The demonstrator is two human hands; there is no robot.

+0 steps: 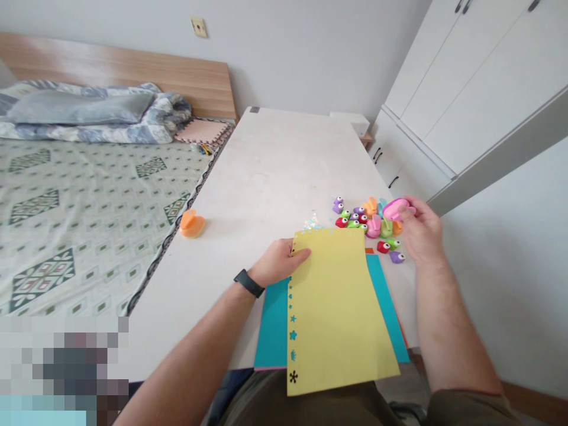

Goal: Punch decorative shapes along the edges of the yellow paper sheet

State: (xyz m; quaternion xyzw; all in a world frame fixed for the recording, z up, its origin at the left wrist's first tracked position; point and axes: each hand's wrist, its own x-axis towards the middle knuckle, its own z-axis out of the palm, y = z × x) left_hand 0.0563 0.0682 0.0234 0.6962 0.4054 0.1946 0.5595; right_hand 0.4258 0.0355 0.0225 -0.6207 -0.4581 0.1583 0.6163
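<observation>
My left hand [278,261] pinches the upper left corner of a yellow paper sheet [337,307], which has small shapes punched along its left and top edges. Under it lies a teal sheet [271,331], with an orange sheet peeking out at the right. My right hand [419,231] holds a pink craft punch [396,209] just above a heap of small coloured craft punches [364,220]. Pale paper bits [312,222] lie near the yellow sheet's top edge.
An orange craft punch [192,224] sits alone near the left edge of the white table [275,171]. A bed with patterned cover [84,195] and folded quilt runs along the left. White cabinets [465,83] stand at the right.
</observation>
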